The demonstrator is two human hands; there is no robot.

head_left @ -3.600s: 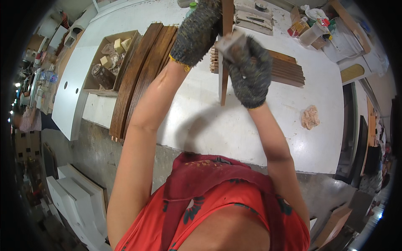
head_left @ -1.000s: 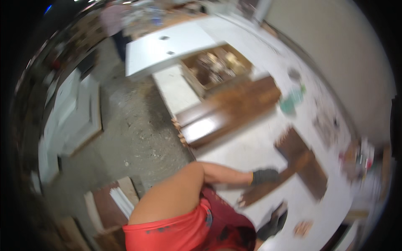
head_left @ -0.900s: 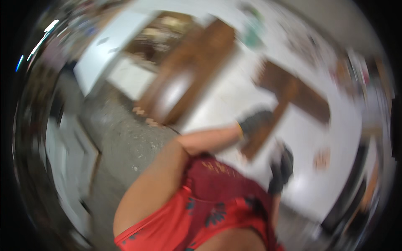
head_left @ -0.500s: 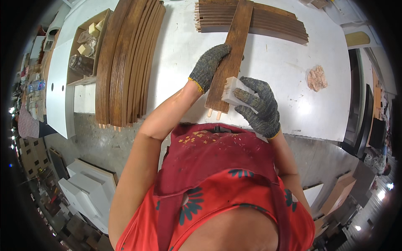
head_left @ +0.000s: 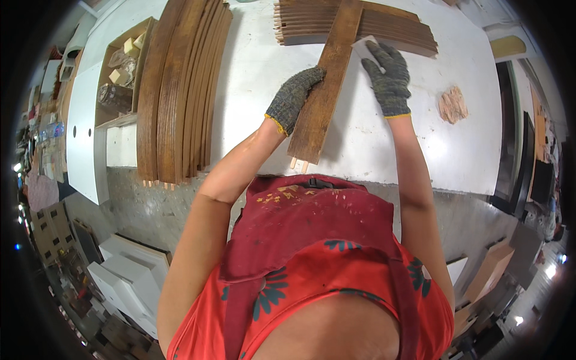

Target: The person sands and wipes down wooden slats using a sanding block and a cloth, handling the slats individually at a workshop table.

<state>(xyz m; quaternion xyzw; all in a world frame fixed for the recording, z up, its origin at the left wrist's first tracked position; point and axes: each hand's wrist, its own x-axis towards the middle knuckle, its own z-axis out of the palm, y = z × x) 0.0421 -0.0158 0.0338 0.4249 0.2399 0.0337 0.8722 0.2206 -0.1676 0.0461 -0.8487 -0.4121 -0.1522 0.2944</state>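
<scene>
A long brown wooden slat [head_left: 329, 90] with pale dowel pegs at its near end slants away from me over the white tabletop. My left hand [head_left: 294, 99], in a dark grey knit glove with a yellow cuff, is closed around the slat's left edge near its middle. Gloved the same way, my right hand [head_left: 389, 81] reaches out on the other side, closed on a white sanding block [head_left: 363, 47] that is at the slat's right edge. The block is mostly hidden under my fingers. Beneath the slat's far end lies a stack of similar brown slats [head_left: 396, 37].
More brown slats [head_left: 180, 90] stand side by side on the left, running front to back. Beyond them is an open box [head_left: 103, 117] with pale blocks and plastic wrap. A crumpled tan cloth [head_left: 452, 105] lies on the white table [head_left: 444, 156] at right.
My right hand has moved away from me with the sanding block, from the slat's near end up along its right edge. The slat has shifted slightly left; my left hand keeps its hold.
</scene>
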